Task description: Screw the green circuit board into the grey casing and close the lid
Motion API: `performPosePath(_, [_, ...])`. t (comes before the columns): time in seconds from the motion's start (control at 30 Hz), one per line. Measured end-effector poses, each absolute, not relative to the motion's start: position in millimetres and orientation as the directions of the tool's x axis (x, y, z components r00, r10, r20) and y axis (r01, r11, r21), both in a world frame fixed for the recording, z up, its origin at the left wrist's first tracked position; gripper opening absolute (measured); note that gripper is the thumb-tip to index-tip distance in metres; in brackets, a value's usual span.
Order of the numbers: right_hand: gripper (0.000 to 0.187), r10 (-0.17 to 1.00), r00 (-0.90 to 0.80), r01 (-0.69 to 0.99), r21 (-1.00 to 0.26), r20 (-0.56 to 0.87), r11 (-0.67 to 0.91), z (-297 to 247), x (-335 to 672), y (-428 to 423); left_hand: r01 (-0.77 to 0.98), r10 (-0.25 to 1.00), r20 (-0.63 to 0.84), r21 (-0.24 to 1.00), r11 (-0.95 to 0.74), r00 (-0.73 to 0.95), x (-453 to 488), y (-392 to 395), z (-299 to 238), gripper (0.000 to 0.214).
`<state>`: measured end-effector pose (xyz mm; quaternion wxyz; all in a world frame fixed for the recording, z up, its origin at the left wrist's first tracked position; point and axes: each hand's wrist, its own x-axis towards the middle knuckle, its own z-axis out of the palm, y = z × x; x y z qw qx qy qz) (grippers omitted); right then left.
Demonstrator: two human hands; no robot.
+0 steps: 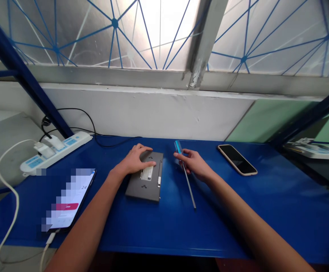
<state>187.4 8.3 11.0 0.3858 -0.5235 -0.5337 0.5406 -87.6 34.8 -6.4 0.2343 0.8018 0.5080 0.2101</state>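
Observation:
A flat grey device point(146, 183) with a white label lies on the blue table point(159, 226) in front of me. My left hand point(136, 160) rests flat on its far end, fingers stretched out over it. Just right of the device, my right hand point(192, 163) is closed around a screwdriver point(187, 181) with a blue handle. The handle points away from me and the long metal shaft runs toward me, its tip close to the table.
A phone point(68, 200) with a lit screen lies at the left, a white cable plugged into it. A white power strip point(55, 149) with plugs sits at the back left. A dark phone point(237, 159) lies at the right. Blue shelf struts stand on both sides.

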Motion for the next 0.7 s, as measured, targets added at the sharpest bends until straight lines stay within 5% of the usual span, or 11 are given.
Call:
performPosePath(0.2, [0.045,0.986,0.006,-0.071,-0.983,0.168,0.168,29.1,185.3,-3.1,0.79,0.929,0.117,0.497,-0.36,0.351,-84.3,21.8,-11.8,0.067])
performPosePath(0.37, [0.036,0.872,0.158,0.036,-0.885,0.463,0.464,51.0,175.5,-12.4,0.775,0.926,0.119,0.514,-0.367,0.359,-79.8,16.6,-10.5,0.063])
performPosePath(0.7, [0.037,0.784,0.1,0.144,-0.788,0.613,0.598,53.9,157.0,-1.7,0.764,0.924,0.137,0.526,-0.374,0.358,-80.1,18.4,-15.2,0.064])
